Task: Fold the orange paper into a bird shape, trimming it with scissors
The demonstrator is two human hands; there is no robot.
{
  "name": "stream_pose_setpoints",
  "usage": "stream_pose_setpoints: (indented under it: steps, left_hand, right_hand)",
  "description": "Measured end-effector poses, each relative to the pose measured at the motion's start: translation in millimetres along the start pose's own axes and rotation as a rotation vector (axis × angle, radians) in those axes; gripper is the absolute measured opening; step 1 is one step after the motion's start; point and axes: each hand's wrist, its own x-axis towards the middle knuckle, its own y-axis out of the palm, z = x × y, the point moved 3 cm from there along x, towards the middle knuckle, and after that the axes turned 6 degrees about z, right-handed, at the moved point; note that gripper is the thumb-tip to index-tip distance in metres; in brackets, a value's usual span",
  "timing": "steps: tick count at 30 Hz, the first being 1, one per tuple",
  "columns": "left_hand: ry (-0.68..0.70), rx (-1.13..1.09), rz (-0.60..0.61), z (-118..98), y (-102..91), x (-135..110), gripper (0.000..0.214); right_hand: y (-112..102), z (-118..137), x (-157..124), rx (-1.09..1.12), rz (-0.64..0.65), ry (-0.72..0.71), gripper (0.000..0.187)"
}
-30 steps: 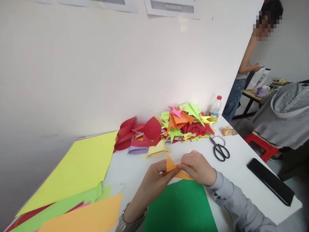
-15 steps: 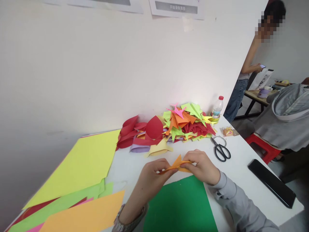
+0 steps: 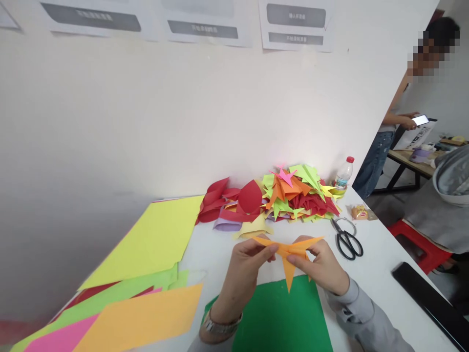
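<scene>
An orange folded paper shape (image 3: 289, 250) with several pointed tips is held up between my hands, one tip pointing down. My left hand (image 3: 251, 264) pinches its left side between thumb and fingers. On the other side, my right hand (image 3: 322, 264) grips it, thumb in front and fingers partly hidden behind. Beneath them lies a green sheet (image 3: 282, 318) on the white table. Behind my hands is a heap of folded paper pieces (image 3: 293, 193) in orange, red, green and pink, beside curled red paper pieces (image 3: 250, 196).
Coloured sheets (image 3: 146, 239) are stacked at the left. To the right are black-handled scissors (image 3: 348, 243), a small wrapped snack (image 3: 359, 211), a bottle (image 3: 344, 173) and a black phone-like object (image 3: 428, 298). A person (image 3: 395, 122) stands beyond the table, holding a phone.
The orange paper has been turned and spread, so its long points now show, one downward. Both hands remain on it. The view has shifted, moving the scene rightward and slightly down.
</scene>
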Motion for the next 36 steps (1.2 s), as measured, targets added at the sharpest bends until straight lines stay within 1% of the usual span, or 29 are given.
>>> stream_pose_setpoints:
  steps: [1,3,6,9,17,22,26,36]
  left_hand:
    - [0.002,0.030,0.010,0,-0.2,0,0.029]
    - [0.009,0.062,0.004,-1,-1.8,0,0.032]
    - [0.056,0.044,-0.044,-6,-4.4,-1,0.035]
    - [0.088,0.020,-0.071,-11,-5.8,-2,0.033]
    - [0.077,-0.001,-0.033,-13,-7.1,-2,0.033]
    - [0.084,-0.056,-0.092,-13,-6.7,-1,0.027]
    - [0.087,-0.110,-0.131,-12,-7.8,-1,0.027]
    - [0.083,-0.079,-0.102,-12,-11.3,-1,0.027]
  right_hand:
    - [1,1,0,0.003,0.016,0.004,0.027]
    - [2,3,1,-0.003,0.002,0.012,0.029]
    - [3,3,1,-0.029,-0.041,0.008,0.030]
    - [5,3,0,-0.019,-0.045,-0.002,0.029]
    - [3,1,1,-0.050,-0.056,0.006,0.029]
    - [3,0,0,-0.070,-0.075,-0.024,0.028]
    - [3,1,0,-0.081,-0.080,-0.046,0.029]
    - [1,1,1,-0.098,-0.081,-0.070,0.029]
